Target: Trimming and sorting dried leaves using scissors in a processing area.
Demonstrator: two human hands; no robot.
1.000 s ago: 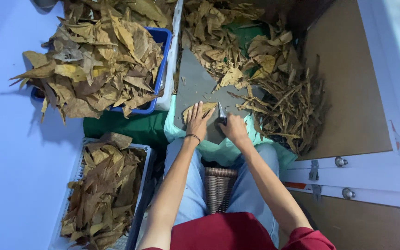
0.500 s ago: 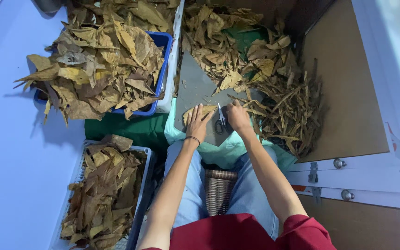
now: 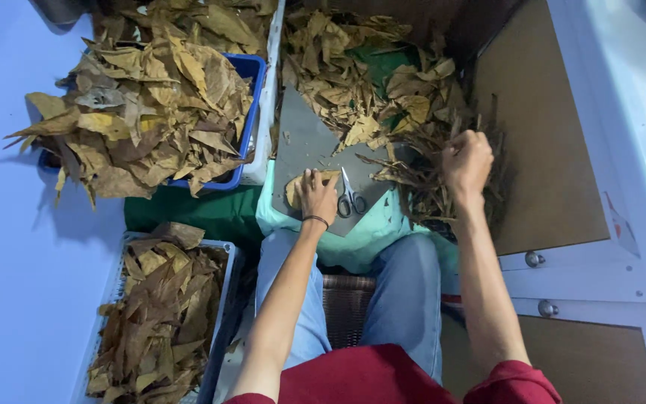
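Note:
My left hand lies flat on a dried brown leaf, pressing it against a grey cutting board on my lap. Small scissors rest on the board just right of that hand, untouched. My right hand is closed in a fist over the heap of leaf stems to the right; what it grips is hidden by the fingers.
A blue bin heaped with dried leaves stands at the upper left. A white crate of leaves sits at the lower left. Loose leaves cover a green cloth behind the board. A brown panel lies to the right.
My right hand left the scissors on the board and swung right over the stem heap, closing into a fist. My left hand stayed on the leaf.

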